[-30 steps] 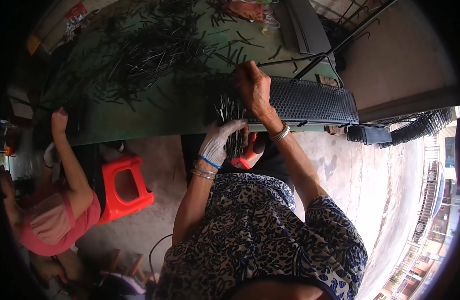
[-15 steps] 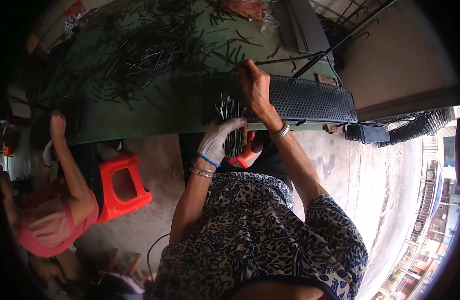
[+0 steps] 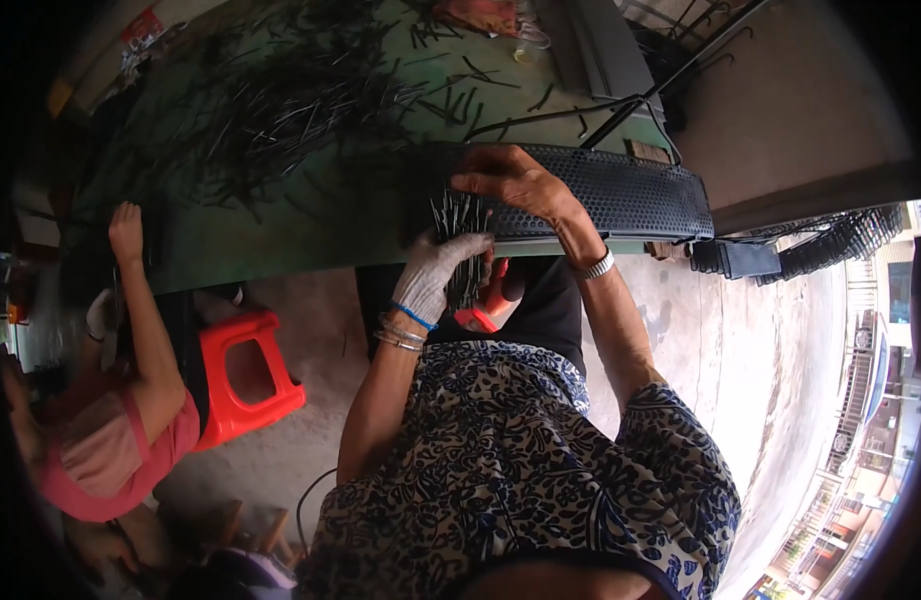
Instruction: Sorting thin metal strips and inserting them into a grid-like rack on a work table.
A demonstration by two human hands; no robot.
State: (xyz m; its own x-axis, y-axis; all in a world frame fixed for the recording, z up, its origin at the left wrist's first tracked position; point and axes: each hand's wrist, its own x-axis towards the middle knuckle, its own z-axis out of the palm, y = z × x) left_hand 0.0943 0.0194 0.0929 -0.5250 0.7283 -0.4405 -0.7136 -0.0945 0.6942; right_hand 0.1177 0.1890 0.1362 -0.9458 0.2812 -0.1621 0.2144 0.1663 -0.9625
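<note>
My left hand (image 3: 443, 268), in a pale knitted glove with a blue cuff, is closed around an upright bundle of thin black strips (image 3: 463, 215). The strips poke out above and below the glove. Just above the bundle's top is my bare right hand (image 3: 521, 185), its fingers bent but apart, with no strip visible in them. It hovers over a long black perforated panel (image 3: 621, 195) lying along the near table edge. The panel's left end is dark and hard to make out.
A heap of loose black strips (image 3: 301, 110) covers much of the green table (image 3: 311, 235). Bent dark rods (image 3: 621, 125) stand behind the panel. To the left, a co-worker in pink (image 3: 121, 440) sits by a red stool (image 3: 246, 375). Black racks (image 3: 811, 255) stand at right.
My right hand has come down and left from over the panel toward the top of the bundle, its fingers loosening from a pinch. The left hand keeps its hold with little movement.
</note>
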